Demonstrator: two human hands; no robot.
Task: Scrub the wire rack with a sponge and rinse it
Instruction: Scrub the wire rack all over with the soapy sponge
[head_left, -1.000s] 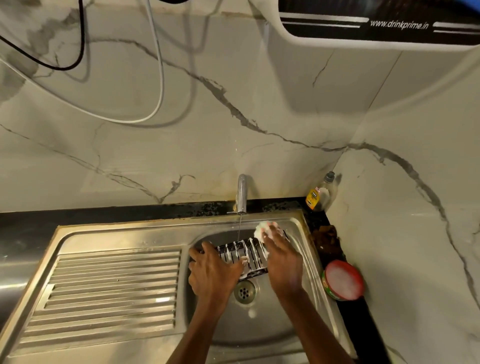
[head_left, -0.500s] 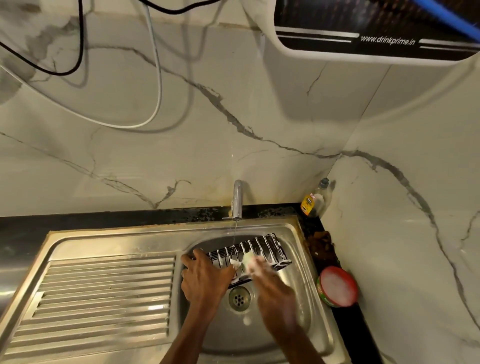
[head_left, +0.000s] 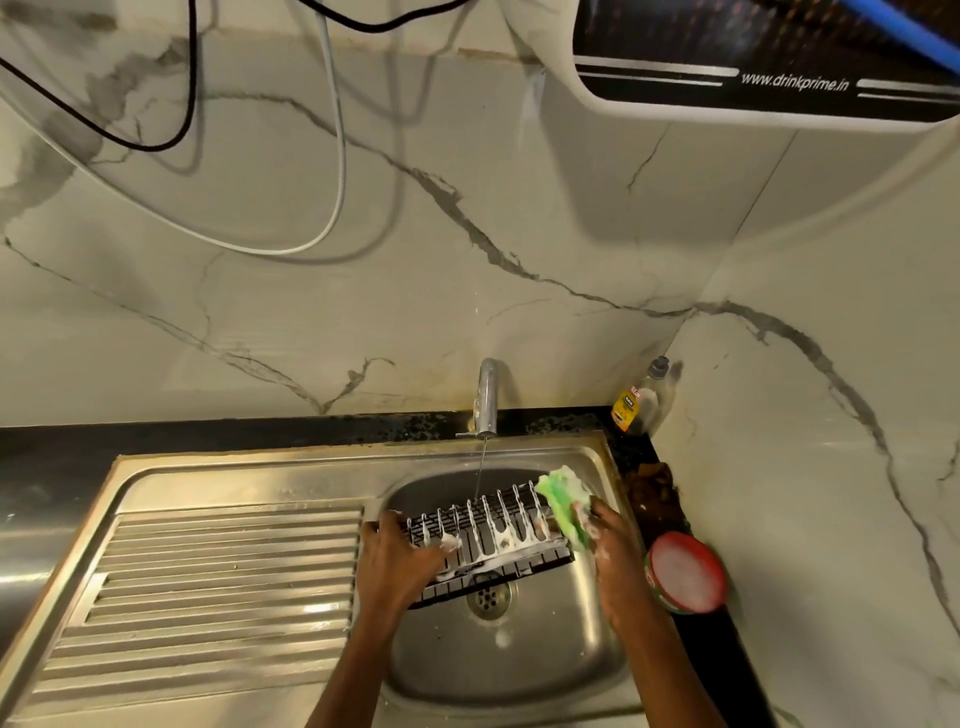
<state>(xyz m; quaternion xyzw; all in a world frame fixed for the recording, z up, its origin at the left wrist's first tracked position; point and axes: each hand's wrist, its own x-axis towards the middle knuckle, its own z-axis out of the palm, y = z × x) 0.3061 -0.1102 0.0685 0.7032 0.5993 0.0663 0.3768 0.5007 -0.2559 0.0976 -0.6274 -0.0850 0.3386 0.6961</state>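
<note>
While two bare forearms reached up from the bottom edge of the frame, the left hand (head_left: 397, 558) closed over the left end of a soapy wire rack (head_left: 488, 540), fingers curled round its frame. The rack sat tilted in the steel sink (head_left: 509, 670) at lower centre, above the drain (head_left: 489, 597). At the rack's right end the right hand (head_left: 615, 551) gripped a green sponge (head_left: 566, 506), foam clinging to its fingers. A red-rimmed tub (head_left: 685, 571) stood on the dark counter at lower right. Farther back, a thin stream of water fell from the tap (head_left: 487, 397) toward the rack, and a yellow-labelled bottle (head_left: 636, 400) stood in the corner against the marble wall (head_left: 363, 270).
</note>
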